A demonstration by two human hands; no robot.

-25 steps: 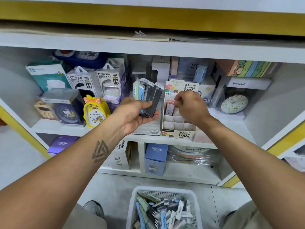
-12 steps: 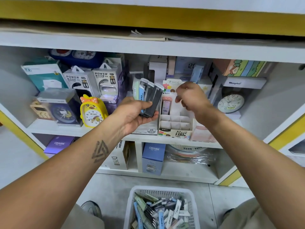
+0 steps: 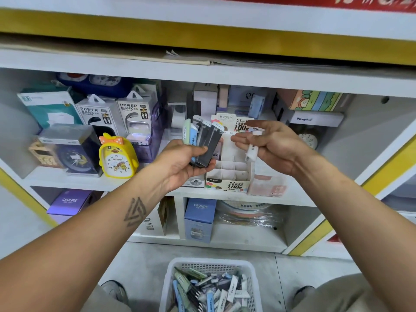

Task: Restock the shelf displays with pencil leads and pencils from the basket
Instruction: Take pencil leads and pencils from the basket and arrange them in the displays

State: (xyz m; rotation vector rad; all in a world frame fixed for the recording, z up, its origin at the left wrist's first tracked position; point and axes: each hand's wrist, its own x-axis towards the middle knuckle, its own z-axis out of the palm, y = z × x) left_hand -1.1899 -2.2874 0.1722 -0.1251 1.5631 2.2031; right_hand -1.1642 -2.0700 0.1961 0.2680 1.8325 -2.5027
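My left hand (image 3: 180, 163) grips a fan of several pencil lead cases (image 3: 203, 140), green, blue and black, held upright in front of the middle shelf. To its right, my right hand (image 3: 276, 147) is turned palm up and holds a single white lead case (image 3: 251, 152) in its curled fingers, above the divided 0.7 lead display box (image 3: 227, 185). One pink case (image 3: 217, 154) stands in the box's back left slot; the other slots I can see hold nothing. Below me on the floor, the white basket (image 3: 211, 263) holds many more lead cases.
Power bank boxes (image 3: 135, 118), a yellow duck clock (image 3: 117, 156) and boxed clocks fill the shelf's left side. A 2B box (image 3: 195, 182) stands left of the display box and a pink box (image 3: 270, 185) right of it. Blue and purple boxes sit on the lower shelf.
My right hand let go of the pink case in the display box, lifted away to the right, and now holds a white case. My left hand kept its fan of cases almost still.
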